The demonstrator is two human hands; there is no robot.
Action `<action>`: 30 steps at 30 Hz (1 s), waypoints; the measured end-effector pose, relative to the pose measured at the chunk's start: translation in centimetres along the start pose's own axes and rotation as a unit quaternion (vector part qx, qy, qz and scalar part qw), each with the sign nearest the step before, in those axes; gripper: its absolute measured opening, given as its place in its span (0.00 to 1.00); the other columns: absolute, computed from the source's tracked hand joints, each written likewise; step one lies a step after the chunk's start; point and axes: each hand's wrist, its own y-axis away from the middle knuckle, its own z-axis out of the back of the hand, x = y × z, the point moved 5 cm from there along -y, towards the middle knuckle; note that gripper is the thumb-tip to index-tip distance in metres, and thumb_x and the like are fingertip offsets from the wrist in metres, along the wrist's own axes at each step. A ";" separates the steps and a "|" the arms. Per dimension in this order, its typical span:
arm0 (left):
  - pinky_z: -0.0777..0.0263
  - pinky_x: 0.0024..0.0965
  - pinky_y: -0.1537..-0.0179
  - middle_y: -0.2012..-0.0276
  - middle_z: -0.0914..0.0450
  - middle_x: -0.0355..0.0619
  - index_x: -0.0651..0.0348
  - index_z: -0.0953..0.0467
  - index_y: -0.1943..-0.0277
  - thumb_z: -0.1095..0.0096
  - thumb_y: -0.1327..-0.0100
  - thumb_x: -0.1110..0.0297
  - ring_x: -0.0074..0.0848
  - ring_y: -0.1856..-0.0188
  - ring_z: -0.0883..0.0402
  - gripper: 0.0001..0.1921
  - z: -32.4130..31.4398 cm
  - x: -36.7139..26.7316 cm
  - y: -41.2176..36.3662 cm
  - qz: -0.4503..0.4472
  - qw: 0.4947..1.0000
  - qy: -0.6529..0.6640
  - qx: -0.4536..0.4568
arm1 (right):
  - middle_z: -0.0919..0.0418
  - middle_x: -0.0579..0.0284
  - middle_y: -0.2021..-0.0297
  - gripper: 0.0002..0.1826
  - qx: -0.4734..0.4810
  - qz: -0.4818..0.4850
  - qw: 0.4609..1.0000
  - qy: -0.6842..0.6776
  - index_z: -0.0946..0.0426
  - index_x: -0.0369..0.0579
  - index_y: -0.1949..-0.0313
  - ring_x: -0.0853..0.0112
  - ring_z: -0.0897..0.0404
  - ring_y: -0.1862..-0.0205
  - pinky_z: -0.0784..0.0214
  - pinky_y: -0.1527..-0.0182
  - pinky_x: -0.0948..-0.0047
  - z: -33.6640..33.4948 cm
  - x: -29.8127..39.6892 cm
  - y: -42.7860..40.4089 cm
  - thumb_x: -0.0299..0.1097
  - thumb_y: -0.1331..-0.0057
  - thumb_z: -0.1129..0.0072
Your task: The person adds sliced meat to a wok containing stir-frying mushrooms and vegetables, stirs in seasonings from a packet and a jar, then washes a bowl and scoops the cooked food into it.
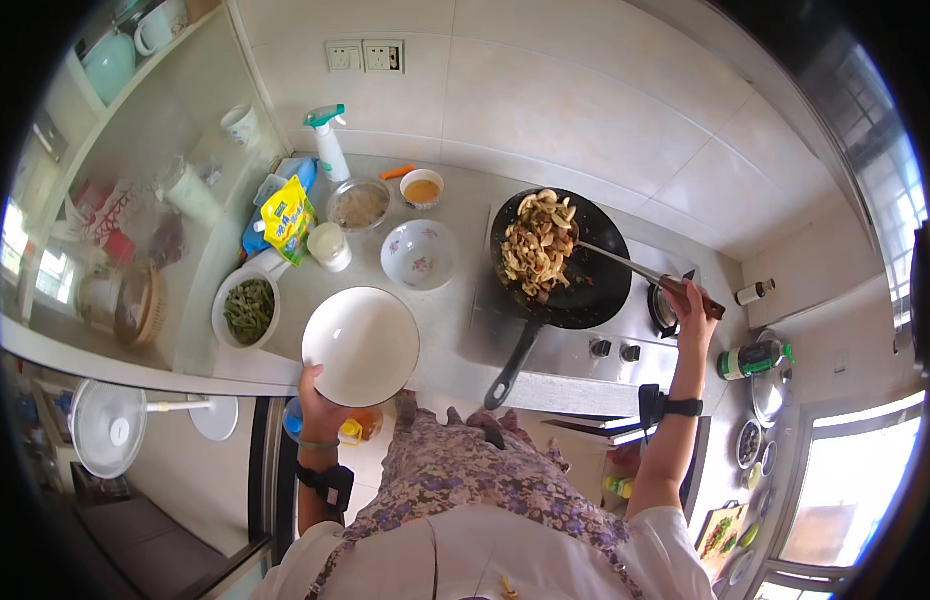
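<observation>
My left hand (320, 405) grips the near rim of a white bowl (360, 346) with a dark edge, and its inside looks bare. In my right hand (691, 306) is the wooden handle of a metal cooking spatula (622, 261). The spatula's far end reaches into a black wok (600, 300) on the gas stove, where food hides its blade. Cooked sliced food (538, 247), which looks like mushrooms and meat, is heaped at the wok's left side. The wok's black handle (516, 364) sticks out over the counter's front edge.
Left of the wok stand a flowered bowl (418, 255), a white jar (330, 247), a yellow seasoning pouch (287, 220), a bowl of green vegetables (247, 309), a spray bottle (330, 150) and a small bowl of liquid (422, 189). A green-capped bottle (754, 360) stands at the right.
</observation>
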 end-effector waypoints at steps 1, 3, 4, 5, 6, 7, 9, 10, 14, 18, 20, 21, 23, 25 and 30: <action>0.36 0.45 0.41 0.43 0.32 0.53 0.63 0.41 0.37 0.57 0.43 0.54 0.42 0.41 0.31 0.32 -0.3 -0.5 -0.4 0.005 1.000 0.000 -0.001 | 0.24 0.49 0.63 0.08 0.021 0.001 1.000 0.005 0.27 0.30 0.63 0.59 0.21 0.60 0.21 0.57 0.62 -1.4 0.8 1.4 0.24 0.38 0.46; 0.36 0.45 0.41 0.43 0.32 0.52 0.63 0.41 0.37 0.57 0.43 0.54 0.42 0.42 0.30 0.32 0.3 -1.1 -1.4 0.016 1.000 -0.003 0.000 | 0.25 0.48 0.61 0.09 0.067 0.017 0.996 0.053 0.27 0.30 0.62 0.56 0.21 0.58 0.22 0.54 0.61 -3.7 3.3 4.2 0.25 0.38 0.46; 0.37 0.44 0.41 0.43 0.31 0.52 0.63 0.41 0.38 0.57 0.43 0.55 0.42 0.42 0.30 0.31 1.4 -1.3 -2.4 0.019 1.000 0.006 0.004 | 0.25 0.47 0.60 0.10 0.119 0.033 0.987 0.099 0.27 0.29 0.61 0.54 0.22 0.56 0.24 0.52 0.60 -5.1 5.0 5.6 0.26 0.37 0.46; 0.38 0.44 0.40 0.43 0.31 0.51 0.62 0.40 0.38 0.56 0.43 0.55 0.42 0.42 0.30 0.31 2.1 -1.5 -3.2 0.021 1.000 0.016 0.008 | 0.25 0.47 0.60 0.10 0.158 0.034 0.981 0.110 0.26 0.29 0.60 0.55 0.22 0.55 0.26 0.50 0.59 -6.2 6.4 6.7 0.24 0.38 0.47; 0.38 0.44 0.40 0.43 0.31 0.51 0.62 0.40 0.38 0.56 0.43 0.55 0.42 0.42 0.30 0.31 2.0 -1.8 -3.7 0.024 1.000 0.014 0.010 | 0.26 0.47 0.61 0.10 0.186 0.064 0.973 0.121 0.26 0.29 0.61 0.55 0.22 0.55 0.25 0.50 0.58 -6.7 7.7 7.4 0.24 0.39 0.47; 0.38 0.44 0.40 0.44 0.30 0.51 0.62 0.40 0.38 0.56 0.43 0.56 0.42 0.42 0.30 0.30 1.7 -2.1 -4.1 0.028 0.999 0.017 0.000 | 0.26 0.47 0.61 0.09 0.212 0.094 0.964 0.132 0.26 0.29 0.61 0.56 0.22 0.55 0.25 0.51 0.58 -7.2 8.9 8.1 0.23 0.39 0.47; 0.38 0.44 0.40 0.44 0.29 0.51 0.62 0.39 0.38 0.56 0.42 0.57 0.42 0.42 0.30 0.30 1.6 -2.9 -4.6 0.039 0.999 0.014 -0.009 | 0.26 0.48 0.62 0.07 0.172 0.102 0.971 0.128 0.26 0.30 0.63 0.57 0.22 0.57 0.24 0.53 0.59 -6.2 10.3 8.4 0.19 0.41 0.48; 0.38 0.45 0.40 0.45 0.29 0.50 0.61 0.38 0.38 0.56 0.42 0.57 0.42 0.42 0.30 0.29 1.3 -2.7 -4.8 0.055 0.998 0.018 -0.019 | 0.26 0.49 0.63 0.07 0.140 0.104 0.973 0.152 0.27 0.30 0.62 0.58 0.21 0.58 0.24 0.53 0.61 -5.4 10.3 7.9 0.20 0.41 0.48; 0.38 0.46 0.41 0.45 0.28 0.49 0.59 0.37 0.39 0.53 0.44 0.57 0.41 0.42 0.30 0.29 1.4 -1.9 -6.4 0.058 0.998 0.029 0.020 | 0.24 0.51 0.67 0.07 0.063 0.145 0.972 0.175 0.27 0.30 0.63 0.62 0.20 0.62 0.22 0.56 0.66 -4.4 7.8 4.1 0.23 0.39 0.47; 0.38 0.45 0.41 0.46 0.28 0.50 0.61 0.38 0.39 0.52 0.44 0.58 0.40 0.43 0.30 0.29 0.9 -1.6 -6.6 0.062 0.996 0.050 0.029 | 0.24 0.50 0.67 0.08 0.061 0.113 0.984 0.127 0.27 0.30 0.64 0.63 0.20 0.62 0.22 0.58 0.66 -5.5 4.6 0.5 0.25 0.38 0.49; 0.38 0.46 0.41 0.44 0.30 0.51 0.61 0.38 0.39 0.52 0.44 0.59 0.41 0.42 0.30 0.30 1.0 -1.0 -6.2 0.088 0.994 0.059 0.027 | 0.25 0.49 0.66 0.08 0.073 0.068 0.993 0.067 0.26 0.30 0.65 0.62 0.21 0.62 0.22 0.57 0.64 -6.8 3.6 0.8 0.24 0.40 0.50; 0.38 0.46 0.41 0.44 0.30 0.51 0.61 0.38 0.39 0.52 0.44 0.59 0.41 0.42 0.30 0.30 0.7 -0.9 -6.2 0.083 0.994 0.062 0.030 | 0.25 0.49 0.66 0.08 0.082 0.050 0.994 0.045 0.26 0.30 0.65 0.61 0.21 0.62 0.23 0.56 0.64 -7.6 3.4 1.3 0.24 0.41 0.50; 0.39 0.46 0.40 0.44 0.30 0.51 0.61 0.39 0.38 0.52 0.44 0.59 0.42 0.42 0.31 0.30 0.0 -0.8 -5.5 0.080 0.994 0.064 0.033 | 0.24 0.48 0.65 0.09 0.175 0.058 0.977 0.106 0.24 0.33 0.67 0.63 0.22 0.62 0.25 0.55 0.64 -9.4 4.4 3.3 0.26 0.46 0.47; 0.39 0.45 0.40 0.43 0.30 0.51 0.61 0.39 0.38 0.53 0.43 0.59 0.42 0.41 0.31 0.30 -0.5 -0.8 -4.4 0.076 0.995 0.064 0.028 | 0.23 0.45 0.65 0.09 0.324 0.163 0.907 0.212 0.23 0.34 0.68 0.64 0.23 0.63 0.28 0.56 0.67 -11.6 7.9 6.6 0.24 0.49 0.47; 0.39 0.46 0.40 0.43 0.31 0.49 0.58 0.38 0.38 0.53 0.44 0.55 0.41 0.41 0.32 0.30 0.0 0.6 -4.3 0.061 0.996 0.040 0.054 | 0.22 0.48 0.64 0.10 0.449 0.188 0.807 0.334 0.21 0.36 0.70 0.61 0.21 0.64 0.30 0.60 0.69 -12.8 14.3 12.8 0.21 0.54 0.42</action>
